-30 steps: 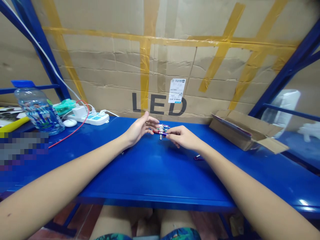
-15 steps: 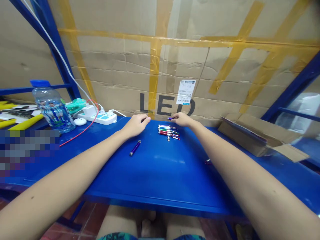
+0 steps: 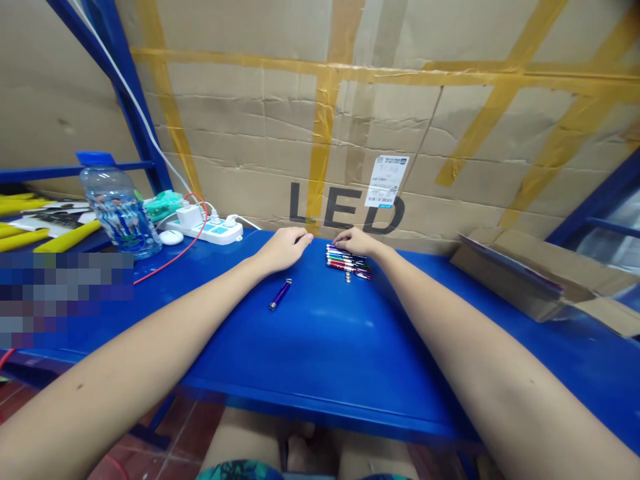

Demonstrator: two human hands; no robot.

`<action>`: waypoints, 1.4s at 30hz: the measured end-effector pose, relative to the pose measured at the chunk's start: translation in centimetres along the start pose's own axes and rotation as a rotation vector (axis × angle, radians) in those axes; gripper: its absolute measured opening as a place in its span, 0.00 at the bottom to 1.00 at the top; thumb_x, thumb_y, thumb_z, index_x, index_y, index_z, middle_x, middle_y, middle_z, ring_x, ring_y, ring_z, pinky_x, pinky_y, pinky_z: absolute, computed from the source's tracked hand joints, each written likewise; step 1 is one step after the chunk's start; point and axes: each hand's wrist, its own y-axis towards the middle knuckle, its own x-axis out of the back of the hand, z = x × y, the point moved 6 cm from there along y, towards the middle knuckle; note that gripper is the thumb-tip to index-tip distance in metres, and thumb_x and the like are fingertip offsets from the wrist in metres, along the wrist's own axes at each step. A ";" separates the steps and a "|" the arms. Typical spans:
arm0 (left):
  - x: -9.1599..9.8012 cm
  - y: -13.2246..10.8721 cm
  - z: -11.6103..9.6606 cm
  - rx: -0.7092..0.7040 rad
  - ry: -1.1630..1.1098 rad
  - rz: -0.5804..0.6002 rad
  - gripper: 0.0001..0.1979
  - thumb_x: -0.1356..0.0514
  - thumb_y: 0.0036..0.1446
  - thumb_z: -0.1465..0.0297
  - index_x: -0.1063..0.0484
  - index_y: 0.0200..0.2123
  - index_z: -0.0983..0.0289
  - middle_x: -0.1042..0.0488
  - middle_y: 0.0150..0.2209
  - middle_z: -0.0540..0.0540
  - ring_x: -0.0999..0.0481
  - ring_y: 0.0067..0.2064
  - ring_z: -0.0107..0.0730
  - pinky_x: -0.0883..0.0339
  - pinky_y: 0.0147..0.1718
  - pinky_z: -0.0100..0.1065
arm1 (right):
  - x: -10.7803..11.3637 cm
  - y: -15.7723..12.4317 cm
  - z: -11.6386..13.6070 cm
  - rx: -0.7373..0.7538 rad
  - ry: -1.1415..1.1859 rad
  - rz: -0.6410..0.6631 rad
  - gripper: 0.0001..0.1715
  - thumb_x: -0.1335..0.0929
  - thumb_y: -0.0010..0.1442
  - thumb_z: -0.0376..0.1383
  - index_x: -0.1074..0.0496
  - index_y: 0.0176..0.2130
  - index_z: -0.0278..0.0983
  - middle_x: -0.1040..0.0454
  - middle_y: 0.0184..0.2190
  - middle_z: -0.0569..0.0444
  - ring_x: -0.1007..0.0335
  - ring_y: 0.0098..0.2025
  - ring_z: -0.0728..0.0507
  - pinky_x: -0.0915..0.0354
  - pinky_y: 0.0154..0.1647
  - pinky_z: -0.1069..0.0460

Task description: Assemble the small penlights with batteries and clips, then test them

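So, both our forearms reach forward across a blue steel bench (image 3: 320, 353), angled inward, with the wrists low. Our left hand (image 3: 285, 248) lies palm-down, fingers together and empty, near a purple pen-shaped barrel (image 3: 280, 295) lying on the bench. Our right hand (image 3: 356, 241) is also palm-down, fingers lightly curled, just beside the far end of a tight row of coloured pen-shaped barrels (image 3: 347, 261); we cannot tell whether it holds anything. A small silver cylinder (image 3: 347, 277) sits just in front of that row. Farther left stands a white power strip (image 3: 203, 231).
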 end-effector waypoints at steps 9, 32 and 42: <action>-0.1 -0.1 0.0 0.027 -0.034 0.033 0.19 0.51 0.66 0.60 0.26 0.33 0.63 0.21 0.35 0.56 0.24 0.39 0.38 0.36 0.42 0.38 | 0.2 -0.7 0.0 -0.025 0.118 -0.041 0.16 0.33 0.60 0.35 0.18 0.42 0.32 0.18 0.42 0.48 0.23 0.44 0.41 0.32 0.47 0.52; 0.2 -2.7 -1.8 0.309 -0.004 0.765 0.06 0.38 0.44 0.66 0.31 0.25 0.61 0.27 0.22 0.53 0.28 0.23 0.35 0.41 0.18 0.30 | -0.3 -12.0 13.2 0.326 -0.295 -0.114 0.12 0.39 0.63 0.32 0.27 0.35 0.36 0.23 0.34 0.47 0.32 0.34 0.43 0.45 0.35 0.51; -1.0 -3.7 -2.4 0.348 -0.029 0.820 0.04 0.38 0.41 0.73 0.32 0.23 0.62 0.25 0.20 0.54 0.26 0.19 0.38 0.36 0.18 0.32 | 2.3 -16.2 10.0 0.128 -0.219 -0.127 0.13 0.38 0.62 0.34 0.28 0.28 0.37 0.25 0.27 0.51 0.37 0.28 0.46 0.50 0.30 0.51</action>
